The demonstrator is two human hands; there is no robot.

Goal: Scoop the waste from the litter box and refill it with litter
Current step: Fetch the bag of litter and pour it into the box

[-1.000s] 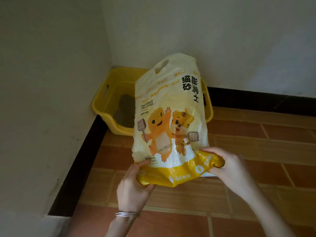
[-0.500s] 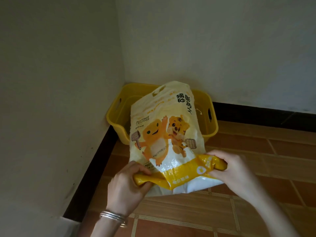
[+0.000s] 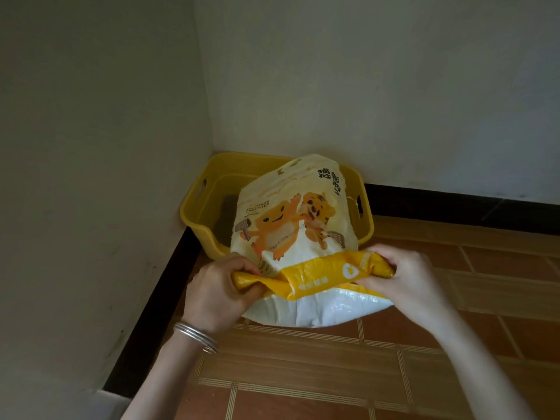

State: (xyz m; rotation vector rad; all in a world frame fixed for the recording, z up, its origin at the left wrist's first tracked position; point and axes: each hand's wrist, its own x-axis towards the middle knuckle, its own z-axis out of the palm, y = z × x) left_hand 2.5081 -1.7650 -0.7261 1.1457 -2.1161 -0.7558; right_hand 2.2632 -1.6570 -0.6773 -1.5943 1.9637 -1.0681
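A white and yellow cat litter bag (image 3: 291,225) with two cartoon animals printed on it is tipped forward, its far end inside the yellow litter box (image 3: 209,219) in the room's corner. My left hand (image 3: 218,289) grips the bag's yellow bottom band at the left corner. My right hand (image 3: 406,277) grips the same band at the right corner. Both hands hold the bottom end up, nearer me than the box. A patch of dark litter (image 3: 225,213) shows in the box left of the bag. The bag's mouth is hidden.
White walls (image 3: 91,147) meet right behind the box, with a black skirting (image 3: 157,301) along their base. Brown floor tiles (image 3: 333,374) spread in front and to the right. Metal bangles (image 3: 197,336) sit on my left wrist.
The bag has tipped further forward and down into the box, its bottom end raised by both hands. My view has moved back and the grip on the corners has tightened.
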